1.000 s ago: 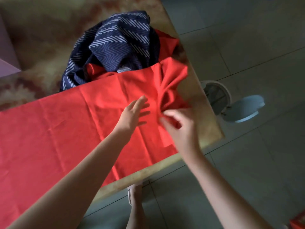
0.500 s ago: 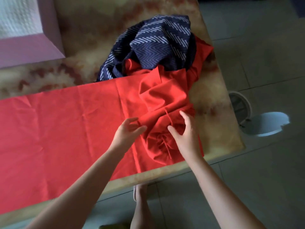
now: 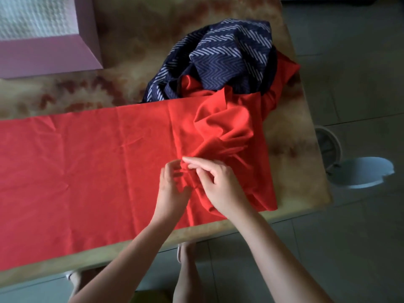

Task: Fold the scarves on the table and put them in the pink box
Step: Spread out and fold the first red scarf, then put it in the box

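Two hands, left hand [image 3: 172, 190] and right hand [image 3: 222, 186], pinch the bunched right end of the red scarf [image 3: 87, 171] at frame centre; bare table [image 3: 295, 136] borders the scarf's right edge.

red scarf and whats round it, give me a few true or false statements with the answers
1. The red scarf is bunched at its right end. True.
2. The navy scarf lies folded in the pink box. False: it lies crumpled on the table.
3. The left hand and right hand are both at the bunched end. True.
4. The pink box stands on the red scarf. False: it stands apart, far left.
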